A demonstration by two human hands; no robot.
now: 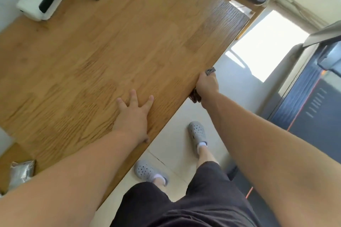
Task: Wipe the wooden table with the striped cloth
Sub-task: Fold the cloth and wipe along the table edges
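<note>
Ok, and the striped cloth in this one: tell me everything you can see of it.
The striped cloth is mostly hidden inside the right hand, which grips it at the side edge of the wooden table. Only two bunched ends show: a crumpled grey tip past the knuckles and a darker, brownish wad by the wrist. It looks like soft, thin fabric. The stripes are too blurred to make out.
</note>
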